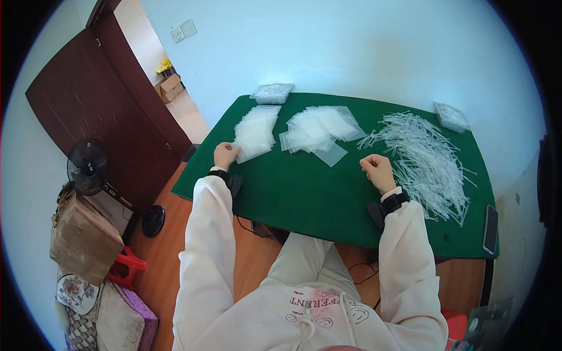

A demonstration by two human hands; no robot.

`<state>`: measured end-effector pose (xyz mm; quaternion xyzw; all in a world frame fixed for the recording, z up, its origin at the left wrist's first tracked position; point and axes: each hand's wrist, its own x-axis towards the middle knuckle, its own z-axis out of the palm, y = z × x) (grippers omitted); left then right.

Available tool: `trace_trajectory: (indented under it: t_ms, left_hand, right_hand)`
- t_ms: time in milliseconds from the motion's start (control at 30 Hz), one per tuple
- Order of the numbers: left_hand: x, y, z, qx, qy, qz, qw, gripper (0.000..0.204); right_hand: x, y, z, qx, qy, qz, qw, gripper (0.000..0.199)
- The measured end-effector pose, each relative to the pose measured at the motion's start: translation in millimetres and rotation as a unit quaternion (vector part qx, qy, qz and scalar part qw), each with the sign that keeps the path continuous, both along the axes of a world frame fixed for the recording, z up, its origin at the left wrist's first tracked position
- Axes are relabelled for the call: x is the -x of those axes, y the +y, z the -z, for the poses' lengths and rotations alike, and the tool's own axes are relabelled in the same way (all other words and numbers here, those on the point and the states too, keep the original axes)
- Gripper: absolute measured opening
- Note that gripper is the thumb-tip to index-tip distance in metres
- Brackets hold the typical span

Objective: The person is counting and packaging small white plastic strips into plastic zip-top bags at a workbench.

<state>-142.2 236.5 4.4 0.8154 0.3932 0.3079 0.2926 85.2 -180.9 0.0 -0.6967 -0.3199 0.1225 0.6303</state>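
My left hand (227, 155) is at the near left corner of a fanned stack of clear plastic bags (256, 132), its fingertips pinched at a bag's edge. To the right lies a second, looser spread of clear bags (321, 127). My right hand (378, 172) hovers over the green cloth, with its fingers curled together; whatever may be in them is too small to make out. Just right of it is a big heap of thin, clear plastic sticks (430, 164), with small loops at some ends. A dark band circles each wrist.
Filled clear packs lie at the table's back left (272, 93) and back right (451, 117). A phone (490, 229) rests near the right edge of the green table (293, 202). Left of the table stand a black fan (88, 167), a cardboard box (91, 234) and a red stool (127, 266).
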Motion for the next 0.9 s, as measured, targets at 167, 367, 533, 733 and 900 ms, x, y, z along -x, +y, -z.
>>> trace_trajectory:
  t_ms: [167,367,533,733,900]
  left_hand:
    - [68,-19,0,-0.165,-0.044,0.01,0.985,0.04]
    - [171,-130,-14,0.357,0.056,0.38,0.851,0.023]
    - [199,-212,82,0.497,0.196,0.189,0.824,0.035]
    - [165,-252,257,0.537,0.296,0.334,0.716,0.038]
    - [113,-267,236,0.515,0.34,0.372,0.694,0.039]
  right_hand:
    - [7,5,-3,-0.013,-0.005,-0.013,1.0,0.015]
    - [6,0,2,-0.022,0.007,0.007,1.0,0.017]
    - [11,8,3,-0.032,0.017,0.001,0.999,0.017]
    - [11,9,8,-0.048,0.048,-0.013,0.998,0.015]
    - [9,9,15,-0.042,0.057,-0.005,0.997,0.014]
